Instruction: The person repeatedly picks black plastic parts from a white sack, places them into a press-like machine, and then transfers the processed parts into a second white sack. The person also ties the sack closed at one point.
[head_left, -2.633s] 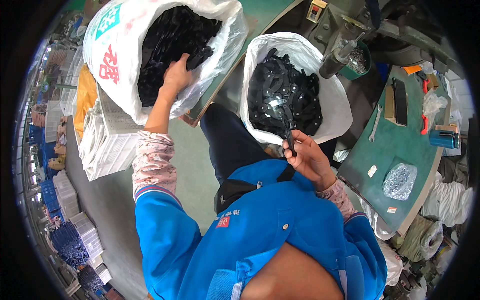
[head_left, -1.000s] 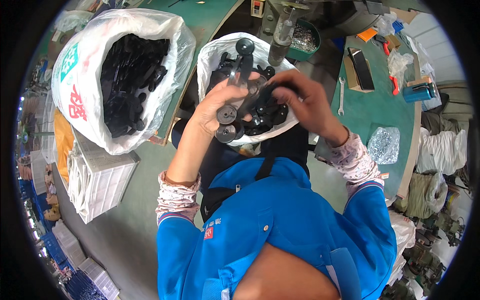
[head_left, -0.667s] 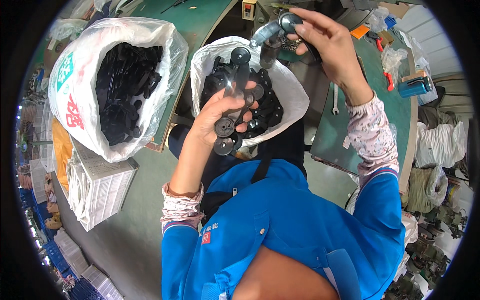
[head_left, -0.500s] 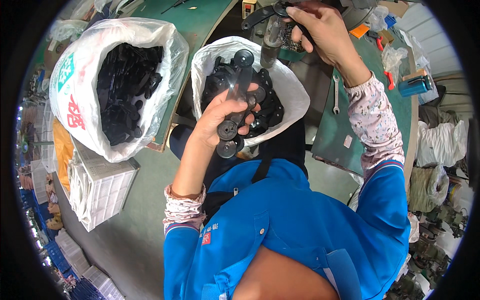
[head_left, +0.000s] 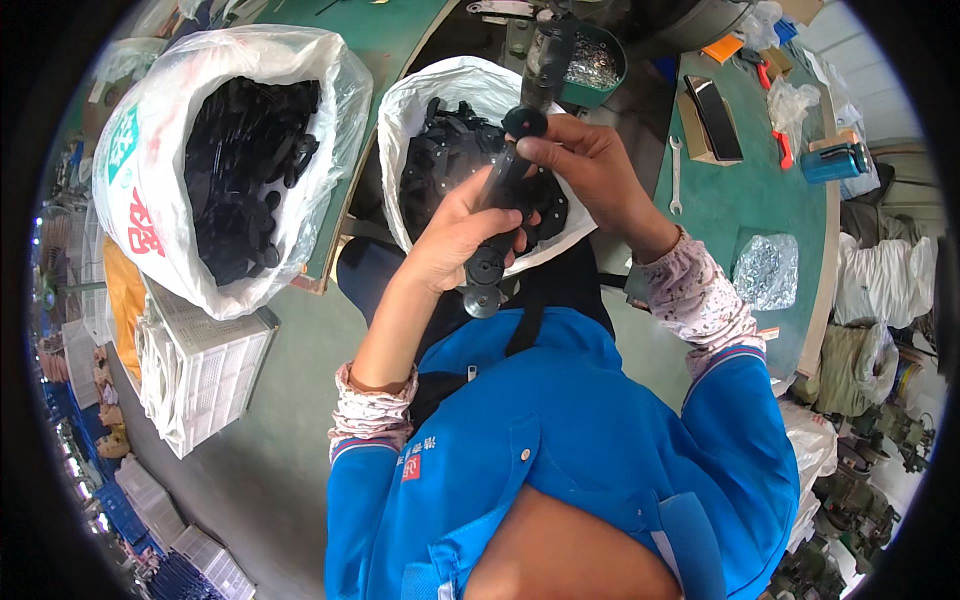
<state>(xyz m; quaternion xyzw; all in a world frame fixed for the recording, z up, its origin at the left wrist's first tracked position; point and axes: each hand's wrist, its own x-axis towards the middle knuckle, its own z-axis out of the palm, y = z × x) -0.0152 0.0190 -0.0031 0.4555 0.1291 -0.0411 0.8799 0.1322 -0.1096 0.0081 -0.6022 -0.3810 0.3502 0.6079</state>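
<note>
My left hand [head_left: 455, 235] is closed around several black plastic arm-shaped parts [head_left: 484, 265] with round disc ends, which stick out below my fingers. My right hand [head_left: 592, 175] has its thumb and forefinger pinched at the upper end of a black part with a round end [head_left: 525, 122]. That part slants down toward the left hand; whether both hands grip the same piece I cannot tell. Beneath the hands stands an open white sack [head_left: 395, 105] of similar black parts. Just beyond the right hand rises a dark upright cylinder [head_left: 548, 65] of a machine.
A green tray [head_left: 612, 88] of small metal pieces sits behind the cylinder. At left stands another white sack [head_left: 345, 130] with black parts, above a white crate [head_left: 215, 375]. The right bench holds a wrench [head_left: 676, 175], a black flat device [head_left: 712, 118] and a clear plastic bag [head_left: 765, 270].
My right hand has come down and left from the machine to beside my left hand. The black part at the machine is now away from it. The head view has shifted slightly.
</note>
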